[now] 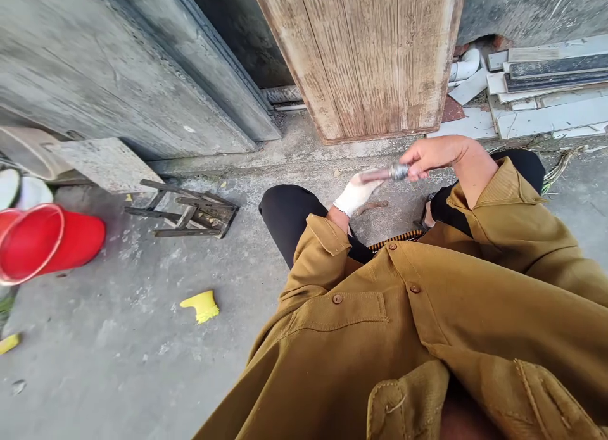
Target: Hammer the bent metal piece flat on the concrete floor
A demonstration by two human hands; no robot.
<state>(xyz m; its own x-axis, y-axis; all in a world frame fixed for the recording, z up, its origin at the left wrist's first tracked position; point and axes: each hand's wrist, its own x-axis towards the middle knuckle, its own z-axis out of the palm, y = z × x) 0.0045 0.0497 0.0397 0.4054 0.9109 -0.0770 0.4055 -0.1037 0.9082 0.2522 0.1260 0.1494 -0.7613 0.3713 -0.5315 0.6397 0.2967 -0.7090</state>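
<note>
My left hand, in a white glove, is closed round a short brown rod that points to the right. Wound or fitted at the rod's right end is a silvery ringed part, too blurred to tell whether it is wire or a metal fitting. The bare fingers of my right hand pinch at this silvery part. Below both hands, a brown stick lies on the concrete between my knees.
A wooden panel leans ahead against the wall. To the left are an overturned wooden stool, a red bucket on its side and a yellow boot-shaped piece. White boards are stacked at right.
</note>
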